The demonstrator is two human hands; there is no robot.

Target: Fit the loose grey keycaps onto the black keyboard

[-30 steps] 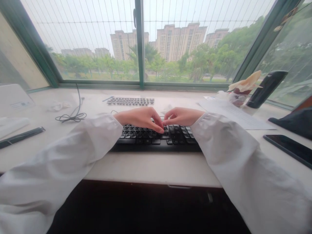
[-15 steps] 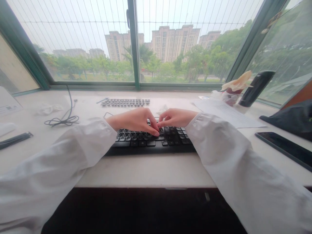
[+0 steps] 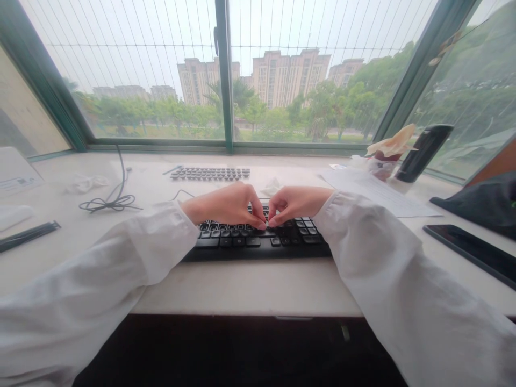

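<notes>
A person in white sleeves sat at a pale window desk (image 3: 250, 290), both hands meeting over a black keyboard (image 3: 258, 242) in the middle of the frame. The left hand (image 3: 223, 205) and right hand (image 3: 298, 203) were curled, fingertips pinched together where they met near the keyboard's centre row. They seemed to be nipping something small there, perhaps a keycap, though the hands hid it and I could not tell whether anything was truly held.

Behind the hands, toward the window, a loose row of grey keycaps (image 3: 209, 173) lay apart from the keyboard. A coiled cable (image 3: 107, 203) sat at middle left, a sheet of paper (image 3: 379, 191) at middle right, a dark phone (image 3: 471, 252) at the right edge, and a black bottle (image 3: 423, 153) at upper right.

In my judgement, this fine work wanted both wrists resting steady, a straight, even pull or press on one key only, and neighbouring keys left undisturbed.
</notes>
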